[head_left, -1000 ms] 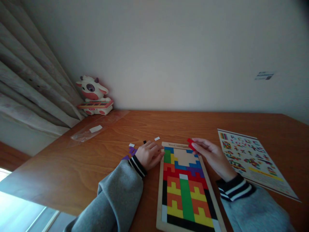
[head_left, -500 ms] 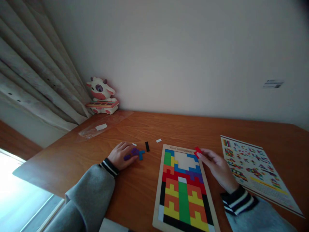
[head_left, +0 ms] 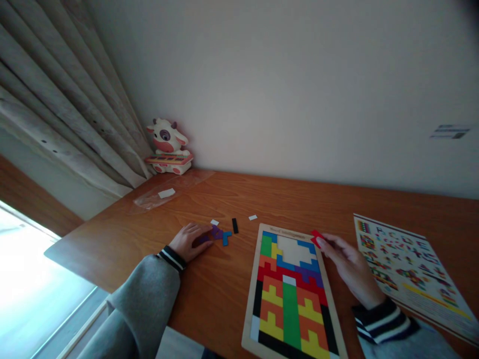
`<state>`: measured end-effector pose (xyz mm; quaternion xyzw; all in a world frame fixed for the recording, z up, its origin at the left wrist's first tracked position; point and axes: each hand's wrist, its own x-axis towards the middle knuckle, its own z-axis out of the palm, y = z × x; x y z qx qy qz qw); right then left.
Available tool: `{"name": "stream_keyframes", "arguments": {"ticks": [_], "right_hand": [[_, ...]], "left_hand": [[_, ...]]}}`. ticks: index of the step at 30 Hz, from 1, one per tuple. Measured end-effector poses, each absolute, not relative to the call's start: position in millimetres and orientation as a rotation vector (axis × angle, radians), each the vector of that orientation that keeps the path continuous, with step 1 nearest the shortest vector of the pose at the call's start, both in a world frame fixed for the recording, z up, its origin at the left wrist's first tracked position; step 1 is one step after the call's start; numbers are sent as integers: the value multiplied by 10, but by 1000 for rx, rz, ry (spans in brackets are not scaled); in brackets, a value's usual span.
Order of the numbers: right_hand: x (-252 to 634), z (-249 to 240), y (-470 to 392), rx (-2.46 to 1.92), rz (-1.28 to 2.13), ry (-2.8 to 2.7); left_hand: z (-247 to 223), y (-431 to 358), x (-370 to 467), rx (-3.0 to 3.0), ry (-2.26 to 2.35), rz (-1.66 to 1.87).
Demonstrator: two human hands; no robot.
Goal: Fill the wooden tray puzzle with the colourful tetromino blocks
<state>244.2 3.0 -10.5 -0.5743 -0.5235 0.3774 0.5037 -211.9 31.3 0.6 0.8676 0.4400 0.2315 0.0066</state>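
Observation:
My right hand (head_left: pixel 342 259) pinches a red puzzle piece (head_left: pixel 316 238) between thumb and fingers, just above the right rim of a wooden puzzle board (head_left: pixel 251 304). Coloured block pieces fill most of the board. Near its top, a pale gap (head_left: pixel 294 250) shows bare wood, bordered by blue, yellow and purple pieces. On the table to the left, my left hand (head_left: pixel 190 242) rests with thumb and fingers apart around purple puzzle pieces (head_left: pixel 216 232), partly covering them. A blue puzzle piece (head_left: pixel 226 238) lies beside its fingertips.
A black strip (head_left: pixel 235 226) and two small white pieces (head_left: pixel 253 217) lie beyond my left hand. Farther back are a clear plastic bag (head_left: pixel 149 199) and a cow toy with a keyboard (head_left: pixel 169 147). At right lies a printed pattern sheet (head_left: pixel 407 269).
The view has turned slightly left, so everything sits farther right in it. My left fingers have drawn back a little, uncovering more purple. My right hand still holds the red piece by the rim.

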Motion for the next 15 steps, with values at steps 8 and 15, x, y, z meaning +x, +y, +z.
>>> {"name": "stream_keyframes", "arguments": {"ticks": [8,15], "right_hand": [[2378,-50,21,-1345,904,-1301],[2360,5,-15,-1307,592,-1791]], "left_hand": [[-1,282,-1915,2714,1238,784],[89,237,-1376,2780,1080,1025]]}}
